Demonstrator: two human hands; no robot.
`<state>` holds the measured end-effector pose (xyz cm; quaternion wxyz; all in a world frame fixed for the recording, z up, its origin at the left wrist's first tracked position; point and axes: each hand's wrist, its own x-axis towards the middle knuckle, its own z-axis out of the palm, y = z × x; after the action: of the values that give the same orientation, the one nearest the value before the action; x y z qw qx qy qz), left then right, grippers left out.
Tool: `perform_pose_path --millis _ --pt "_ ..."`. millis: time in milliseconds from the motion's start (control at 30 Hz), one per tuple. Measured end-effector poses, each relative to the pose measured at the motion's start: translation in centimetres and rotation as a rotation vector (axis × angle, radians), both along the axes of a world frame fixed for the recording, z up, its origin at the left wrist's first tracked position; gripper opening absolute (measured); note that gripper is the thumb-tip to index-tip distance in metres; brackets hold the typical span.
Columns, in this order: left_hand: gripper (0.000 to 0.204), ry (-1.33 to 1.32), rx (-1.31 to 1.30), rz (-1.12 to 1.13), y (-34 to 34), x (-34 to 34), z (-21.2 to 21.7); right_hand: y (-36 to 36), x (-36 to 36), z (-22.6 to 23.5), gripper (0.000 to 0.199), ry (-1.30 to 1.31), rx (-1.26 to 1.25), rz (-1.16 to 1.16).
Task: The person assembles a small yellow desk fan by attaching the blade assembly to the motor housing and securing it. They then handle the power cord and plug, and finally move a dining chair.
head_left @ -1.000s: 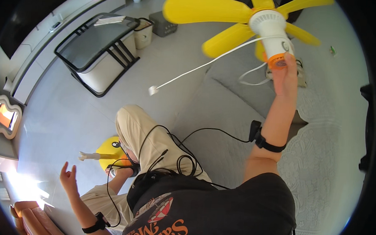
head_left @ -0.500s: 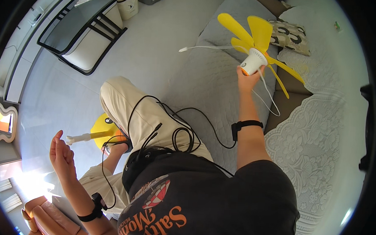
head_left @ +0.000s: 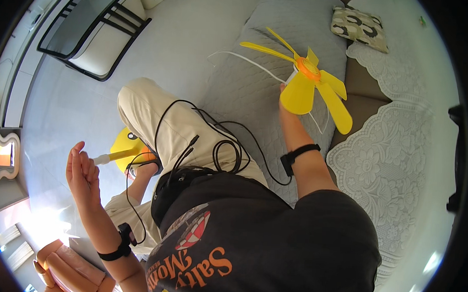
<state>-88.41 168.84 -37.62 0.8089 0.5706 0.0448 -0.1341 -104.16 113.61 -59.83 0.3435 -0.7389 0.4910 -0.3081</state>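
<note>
We see first the grey quilted cushion (head_left: 258, 79), spread wide across the floor, with a lace-patterned cover (head_left: 385, 152) lying along its right edge and a small patterned pillow (head_left: 360, 22) at its far end. A glass-topped table with a black frame (head_left: 90, 19) stands well apart, up at the left.

Above the cushion we hold the yellow fan (head_left: 309, 89), its thin blades fanned out from an orange hub (head_left: 309, 68), with a white cord (head_left: 243, 60) trailing off to the left. Our right hand (head_left: 287, 92) grips it from below, at the white body behind the blades; the blades hide most of the fingers, so we cannot tell exactly how they wrap, only that they are closed around it.

We judge the fan light, since one raised arm carries it. The blades look like thin plastic, stiff yet springy and easy to crack or bend, so they are no place to grip. The motor body behind the hub is the sound place to hold, and the loose cord may snag or swing.

Our left hand (head_left: 82, 173) is lifted at our left side, fingers straight and close together, holding nothing. Just beside it a second yellow piece (head_left: 127, 146) lies on the floor by our knee.
</note>
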Motion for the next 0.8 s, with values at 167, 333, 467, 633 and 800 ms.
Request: perform_pose_path --millis 167,333,467,633,800 --pt "0.030 0.087 -0.283 -0.011 0.6 0.4 0.0 9.5 3.5 4.1 0.043 -0.235 0.655 -0.309" --pt "0.036 0.039 -0.321 0.124 1.5 -0.2 0.0 19.8 9.4 14.9 0.026 -0.400 1.237 0.730" --pt "0.034 -0.116 -0.113 0.110 -1.2 -1.9 0.2 31.7 14.4 19.9 0.038 -0.188 1.857 1.218" --pt "0.035 -0.549 0.914 0.206 -1.3 -4.3 -0.2 43.1 15.3 19.1 0.038 0.047 2.264 1.088" --pt "0.037 -0.574 1.098 0.133 1.7 -6.5 -1.6 46.5 14.7 16.1 0.032 0.104 2.150 1.134"
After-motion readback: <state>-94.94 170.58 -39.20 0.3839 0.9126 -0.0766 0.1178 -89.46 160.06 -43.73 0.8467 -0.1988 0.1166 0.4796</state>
